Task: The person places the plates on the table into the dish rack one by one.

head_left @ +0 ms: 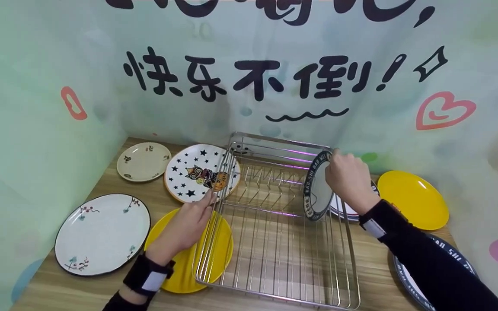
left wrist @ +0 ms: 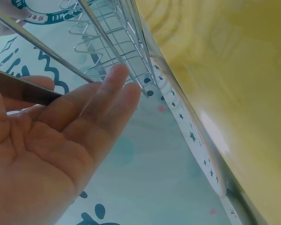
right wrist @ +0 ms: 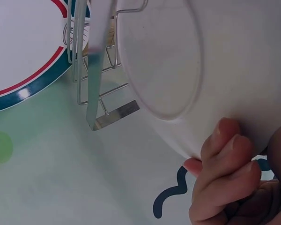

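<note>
My right hand (head_left: pixel 349 178) grips a plate with a dark lettered rim (head_left: pixel 318 185) by its edge. The plate stands tilted nearly on edge over the right part of the wire dish rack (head_left: pixel 275 259); its plain white back (right wrist: pixel 164 56) faces the right wrist view. Fingers of that hand (right wrist: pixel 229 173) curl at the rim. My left hand (head_left: pixel 190 222) holds the rack's left rim; in the left wrist view the metal band (left wrist: pixel 28 91) runs between the digits of the hand (left wrist: pixel 61 136). Bent wire dividers (head_left: pixel 270 185) cross the rack's back part.
Left of the rack lie a small beige plate (head_left: pixel 144 162), a star-patterned plate (head_left: pixel 201 170), a white floral plate (head_left: pixel 102 233) and a yellow plate (head_left: pixel 180 263). To the right are another yellow plate (head_left: pixel 413 198), a red-and-blue-rimmed plate (right wrist: pixel 30 84) and a dark-rimmed plate (head_left: pixel 404 276).
</note>
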`<state>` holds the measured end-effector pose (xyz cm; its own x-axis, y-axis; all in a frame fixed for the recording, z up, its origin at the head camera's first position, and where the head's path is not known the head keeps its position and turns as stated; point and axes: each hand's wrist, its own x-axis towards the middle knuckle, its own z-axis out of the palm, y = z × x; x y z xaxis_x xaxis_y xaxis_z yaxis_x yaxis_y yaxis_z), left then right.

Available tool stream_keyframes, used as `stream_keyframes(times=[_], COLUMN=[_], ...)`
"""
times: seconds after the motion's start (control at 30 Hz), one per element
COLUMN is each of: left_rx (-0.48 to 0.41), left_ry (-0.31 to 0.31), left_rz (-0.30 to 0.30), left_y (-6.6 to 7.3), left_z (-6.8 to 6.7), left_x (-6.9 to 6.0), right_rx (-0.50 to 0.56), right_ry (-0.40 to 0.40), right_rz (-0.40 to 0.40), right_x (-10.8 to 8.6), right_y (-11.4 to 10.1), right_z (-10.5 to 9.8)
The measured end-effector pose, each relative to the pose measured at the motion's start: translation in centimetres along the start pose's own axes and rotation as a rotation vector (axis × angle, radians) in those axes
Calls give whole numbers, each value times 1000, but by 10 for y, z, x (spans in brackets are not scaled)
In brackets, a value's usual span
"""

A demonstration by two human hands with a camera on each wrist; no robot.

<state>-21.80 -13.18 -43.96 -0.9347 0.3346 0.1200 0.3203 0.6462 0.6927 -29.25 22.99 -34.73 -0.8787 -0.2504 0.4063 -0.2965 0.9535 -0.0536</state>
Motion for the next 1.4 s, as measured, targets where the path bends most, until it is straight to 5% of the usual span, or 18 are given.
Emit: stream_keyframes(times=[1.0,1.27,1.4], left_rx=[2,12,19], left_ry=[15,11,16], left_rz=[21,18,35], left_y=[-5,-6,-8], left_z=[6,5,7], left_x=[-13,-7,-4], right_rx=[34,180,314], right_ry=[27,-43,36], right_rz=[84,252,316], right_x=[-28,-44,-70], right_y=[16,20,28], right_z=[1,-10,-24])
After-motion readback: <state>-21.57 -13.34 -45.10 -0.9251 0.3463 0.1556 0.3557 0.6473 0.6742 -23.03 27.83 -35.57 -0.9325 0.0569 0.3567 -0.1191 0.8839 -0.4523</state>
